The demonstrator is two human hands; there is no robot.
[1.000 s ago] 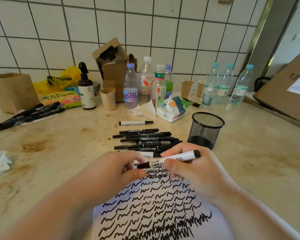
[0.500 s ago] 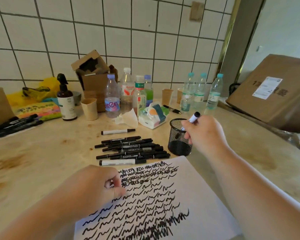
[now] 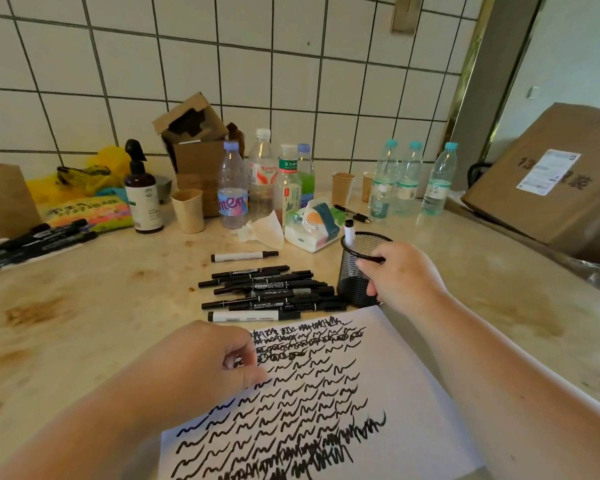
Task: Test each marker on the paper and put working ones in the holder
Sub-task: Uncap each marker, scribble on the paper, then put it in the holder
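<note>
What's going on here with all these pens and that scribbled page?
A person is testing markers on a sheet of paper covered in black squiggles. One white marker stands in the black mesh holder, and the right hand sits by the holder's rim, empty as far as can be seen. The left hand rests curled on the paper's edge. A row of markers lies on the counter beyond the paper, seemingly waiting their turn.

Showing a black wire-mesh holder (image 3: pixel 355 268), matt white paper (image 3: pixel 388 368) and a smooth, stained stone-like counter (image 3: pixel 84 306). Looking shiny: white wall tiles (image 3: pixel 222 64), clear plastic bottles (image 3: pixel 409 178).
</note>
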